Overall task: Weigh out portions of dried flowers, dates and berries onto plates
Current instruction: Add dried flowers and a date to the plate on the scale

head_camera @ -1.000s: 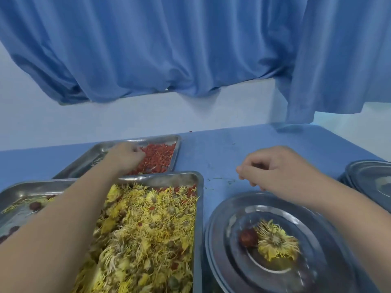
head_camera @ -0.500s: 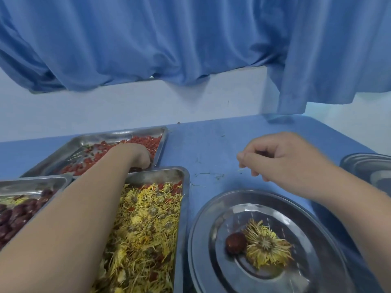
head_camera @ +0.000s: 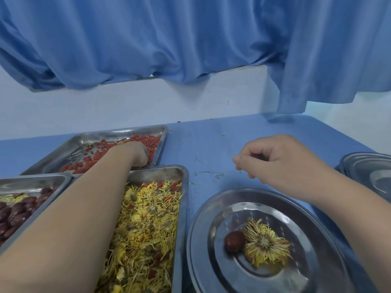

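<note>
Left hand (head_camera: pixel 135 154) further right, fingertips in berries (head_camera: pixel 152 140)

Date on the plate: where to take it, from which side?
Pinch the date across its rounded middle, far side to near side, coming straight down from above. It lies low on the plate, and the flower touches its right side, so a grip closing left to right would likely catch petals.

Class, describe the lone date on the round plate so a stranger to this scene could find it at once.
On the blue table, find the round steel plate nearest the camera, right of the rectangular trays. Two things lie at its centre: the date is the dark red, rounded one, just left of the spiky yellow dried flower.
</note>
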`<state>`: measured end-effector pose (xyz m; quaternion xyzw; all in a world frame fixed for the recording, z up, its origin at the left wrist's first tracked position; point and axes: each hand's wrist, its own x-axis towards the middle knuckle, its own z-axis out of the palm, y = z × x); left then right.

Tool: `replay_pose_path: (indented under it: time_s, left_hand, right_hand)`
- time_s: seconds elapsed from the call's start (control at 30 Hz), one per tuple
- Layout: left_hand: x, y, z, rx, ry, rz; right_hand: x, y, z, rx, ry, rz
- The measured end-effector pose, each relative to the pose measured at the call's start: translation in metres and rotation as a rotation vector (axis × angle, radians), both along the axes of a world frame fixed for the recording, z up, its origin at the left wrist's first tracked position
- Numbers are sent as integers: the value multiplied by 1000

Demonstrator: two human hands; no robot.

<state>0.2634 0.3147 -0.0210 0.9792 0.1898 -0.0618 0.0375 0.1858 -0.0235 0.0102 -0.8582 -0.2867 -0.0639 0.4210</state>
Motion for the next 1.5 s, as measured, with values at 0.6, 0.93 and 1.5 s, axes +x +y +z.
replay_pose_path:
  time_s: [0.6, 0.93, 1.5]
  left_hand:
    - [2, 22, 5, -126, -234, 53]
    - [-9, 31, 5, -344, -544, 33]
    - [-112, -126, 54, -1057, -134, -438]
  right_hand:
    - [6, -3, -2, -43, -97, -27]
    - [4, -3, -1, -62, -98, -36]
    - [-17, -30, 43, 12, -150, -98]
